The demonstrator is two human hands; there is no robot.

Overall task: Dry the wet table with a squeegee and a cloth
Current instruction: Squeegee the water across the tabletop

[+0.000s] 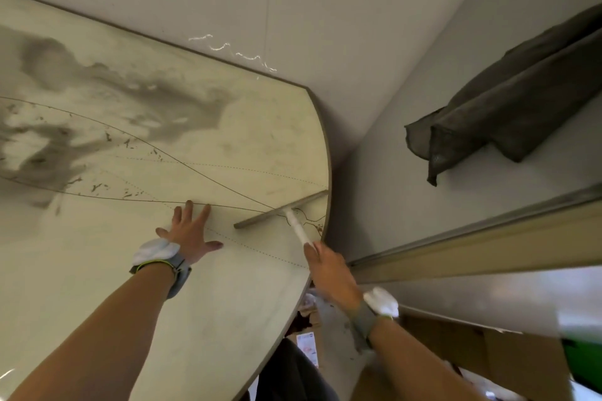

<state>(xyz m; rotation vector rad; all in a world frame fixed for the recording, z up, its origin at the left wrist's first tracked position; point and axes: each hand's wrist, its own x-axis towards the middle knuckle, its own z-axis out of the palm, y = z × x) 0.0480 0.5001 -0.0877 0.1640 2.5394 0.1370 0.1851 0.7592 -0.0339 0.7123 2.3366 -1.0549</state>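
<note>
White-handled squeegee [282, 209] in right hand [329, 267]

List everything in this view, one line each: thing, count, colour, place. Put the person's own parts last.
table: one, pale cream with a thin dark edge, fills the left half of the view.
wet patch: one spread, grey, on the far left part of the table.
squeegee: one, tan blade with white handle, blade lying on the table by its right edge.
cloth: one, dark grey, crumpled on the pale surface at upper right, apart from the table.
cardboard boxes: number unclear, brown, low right beyond the table edge.
left hand: one, fingers spread, flat on the table, wristband with white padding.
right hand: one, closed on the squeegee handle, same kind of wristband.
</note>
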